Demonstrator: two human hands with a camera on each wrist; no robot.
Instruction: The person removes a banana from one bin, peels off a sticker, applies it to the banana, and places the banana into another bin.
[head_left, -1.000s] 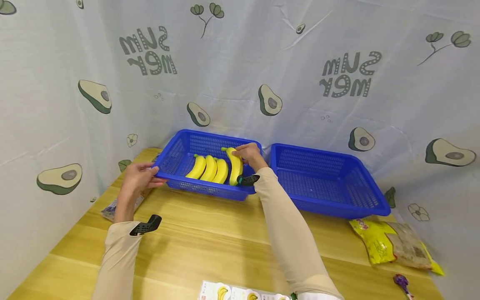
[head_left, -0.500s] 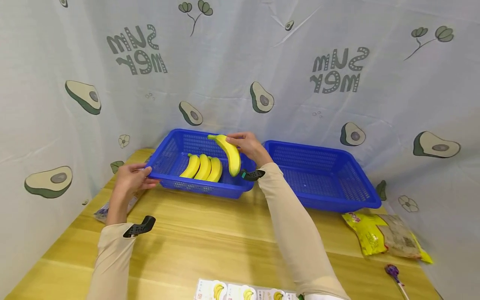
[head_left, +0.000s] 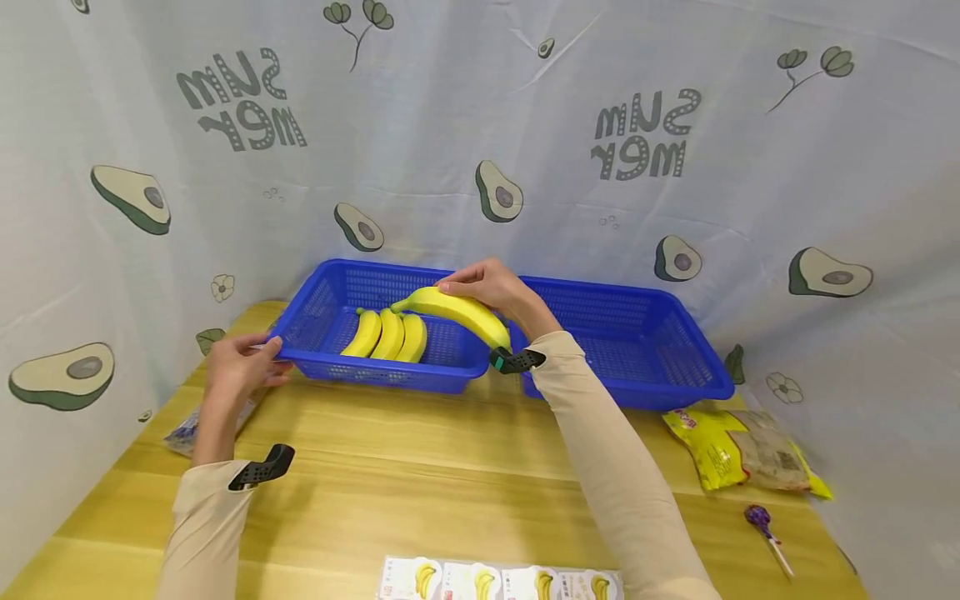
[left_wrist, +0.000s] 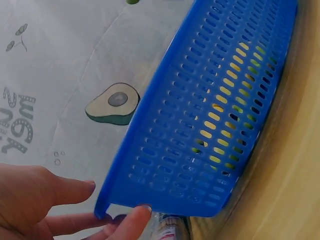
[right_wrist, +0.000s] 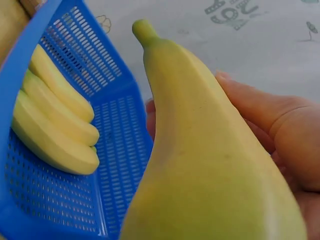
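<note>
Banana (head_left: 457,310) is lifted clear of the left basket (head_left: 378,375); I have it in my right hand (head_left: 487,287), fingers curled over its top and thumb beneath, as the right wrist view confirms. It hangs roughly level above the right end of that basket, stem (head_left: 397,305) pointing left, its blunt end over the gap between the two baskets.

Step in hand, as I judge it: carrying one banana from the left basket towards the right basket (head_left: 678,392). The next move, I judge, calls for travel to the right past both rims, then a descent onto the mesh floor before the fingers let go. The rims stand close together, so the fruit needs height while crossing.

My left hand (head_left: 238,371) pinches the near-left corner of the left basket, thumb under the rim and fingers on top, steadying it; the left wrist view shows this grip.

Containers: the left basket holds three bananas (head_left: 386,335) lying side by side, touching. The right basket shows nothing in it, though my arm hides its near-left corner.

On the table (head_left: 420,467): a yellow packet (head_left: 738,454) near the right basket's near corner, a purple lollipop (head_left: 765,525) nearer still, a strip of banana picture cards (head_left: 498,581) at the near edge, and a small wrapped packet (head_left: 183,429) beneath my left wrist.
</note>
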